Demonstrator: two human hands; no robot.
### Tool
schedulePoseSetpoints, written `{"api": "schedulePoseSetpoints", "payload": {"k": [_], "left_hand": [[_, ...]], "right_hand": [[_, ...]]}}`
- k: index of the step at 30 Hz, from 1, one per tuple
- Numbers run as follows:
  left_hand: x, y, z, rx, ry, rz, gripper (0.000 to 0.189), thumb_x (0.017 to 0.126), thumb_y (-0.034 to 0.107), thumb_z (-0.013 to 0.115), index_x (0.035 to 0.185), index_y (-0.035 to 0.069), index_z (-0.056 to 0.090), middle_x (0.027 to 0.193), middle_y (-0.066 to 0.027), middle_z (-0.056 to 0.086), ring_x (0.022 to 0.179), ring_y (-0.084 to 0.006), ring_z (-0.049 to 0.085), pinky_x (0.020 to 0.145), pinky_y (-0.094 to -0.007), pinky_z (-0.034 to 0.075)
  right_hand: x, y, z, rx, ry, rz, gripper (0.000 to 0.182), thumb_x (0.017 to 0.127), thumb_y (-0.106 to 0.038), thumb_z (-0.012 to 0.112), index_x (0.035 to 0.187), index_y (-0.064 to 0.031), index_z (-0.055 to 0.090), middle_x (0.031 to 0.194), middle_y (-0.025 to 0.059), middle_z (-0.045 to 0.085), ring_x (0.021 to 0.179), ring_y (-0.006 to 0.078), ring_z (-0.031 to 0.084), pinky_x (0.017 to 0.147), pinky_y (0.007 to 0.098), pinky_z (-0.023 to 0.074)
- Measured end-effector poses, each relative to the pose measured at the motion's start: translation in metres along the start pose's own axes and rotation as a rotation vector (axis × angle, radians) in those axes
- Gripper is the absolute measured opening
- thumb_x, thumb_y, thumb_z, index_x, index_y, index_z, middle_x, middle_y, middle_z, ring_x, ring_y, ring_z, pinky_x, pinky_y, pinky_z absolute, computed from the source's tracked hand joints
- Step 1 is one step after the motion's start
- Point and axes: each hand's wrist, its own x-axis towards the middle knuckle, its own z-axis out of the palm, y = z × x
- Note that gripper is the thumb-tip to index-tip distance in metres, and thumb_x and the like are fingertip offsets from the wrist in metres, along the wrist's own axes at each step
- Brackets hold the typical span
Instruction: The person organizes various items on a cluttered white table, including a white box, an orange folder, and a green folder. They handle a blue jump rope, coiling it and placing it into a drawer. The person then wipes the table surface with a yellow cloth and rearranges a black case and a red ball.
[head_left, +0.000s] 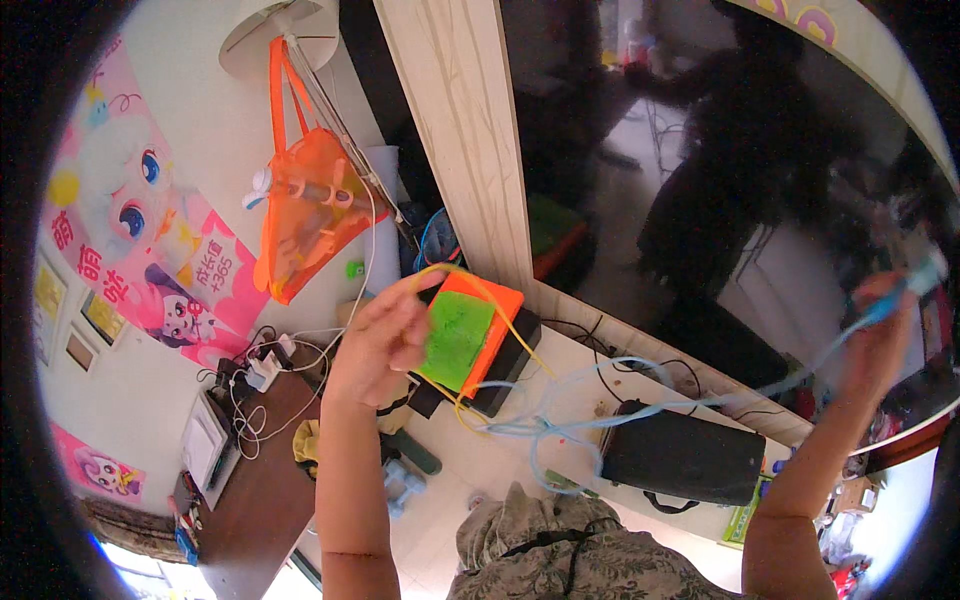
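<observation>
A thin cord, yellow (517, 334) along one stretch and pale blue (652, 409) along the rest, hangs in loose loops before me; it looks like a jump rope. My left hand (379, 349) is raised with its fingers curled, and the yellow stretch runs from its fingertips. Out to the right, my right hand (874, 349), blurred, grips a blue handle (889, 304) with a whitish end. The pale blue stretch leads from this handle back to the tangled loops in the middle.
Behind the cord stand a dark television screen (712, 187), a black case (682, 457) and an orange-and-green box (457, 330) on a ledge. An orange bag (315, 210) hangs from a stand at left. White cables (255, 420) lie over a brown desk (259, 495).
</observation>
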Motion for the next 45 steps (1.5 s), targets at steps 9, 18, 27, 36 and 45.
{"api": "schedulePoseSetpoints", "payload": {"k": [9,18,27,36,45], "left_hand": [[-0.019,0.036,0.079,0.451,-0.586,-0.124,0.04,0.084,0.016,0.044,0.122,0.009,0.034,0.058,0.0013,0.04,0.042,-0.0016,0.03,0.035,-0.0142,0.02],[-0.07,0.053,0.032,0.161,-0.302,-0.03,0.036,0.082,0.008,0.04,0.117,0.005,0.038,0.052,0.0034,0.034,0.038,-0.0018,0.022,0.034,-0.0157,0.015],[-0.181,-0.043,-0.027,0.98,0.207,0.472,0.07,0.069,0.018,0.063,0.123,-0.002,0.023,0.119,-0.0152,0.034,0.113,-0.023,0.032,0.094,-0.0332,0.024],[-0.23,-0.03,0.0,0.935,0.403,0.818,0.06,0.066,0.004,0.057,0.119,-0.001,0.029,0.116,-0.0173,0.035,0.106,-0.0247,0.038,0.084,-0.033,0.035],[-0.219,-0.018,-0.035,0.875,0.401,0.479,0.014,0.07,0.005,0.052,0.083,0.002,0.055,0.069,-0.0111,0.06,0.065,-0.0187,0.06,0.057,-0.0277,0.045]], "right_hand": [[-0.14,0.112,0.218,-0.177,-0.707,0.299,0.024,0.071,-0.008,0.058,0.093,-0.0026,0.048,0.084,0.0029,0.047,0.079,0.0101,0.046,0.069,0.0234,0.0388],[-0.192,0.091,0.268,-0.196,-1.326,0.657,0.02,0.075,-0.016,0.057,0.09,-0.0022,0.057,0.072,0.0063,0.059,0.063,0.0126,0.055,0.058,0.0274,0.044],[-0.237,0.027,0.302,-0.74,-0.799,0.169,0.021,0.069,-0.02,0.062,0.081,-0.0036,0.06,0.055,0.0132,0.054,0.047,0.0244,0.054,0.046,0.031,0.0423],[-0.285,-0.029,0.342,-0.809,-0.723,-0.033,0.022,0.068,-0.022,0.062,0.079,-0.0043,0.057,0.056,0.0132,0.053,0.05,0.0289,0.053,0.047,0.0327,0.042],[-0.277,-0.048,0.337,-0.445,-0.72,0.361,0.014,0.071,-0.012,0.06,0.08,-0.0027,0.055,0.054,-0.0013,0.047,0.045,0.0039,0.04,0.04,0.019,0.0308]]}}
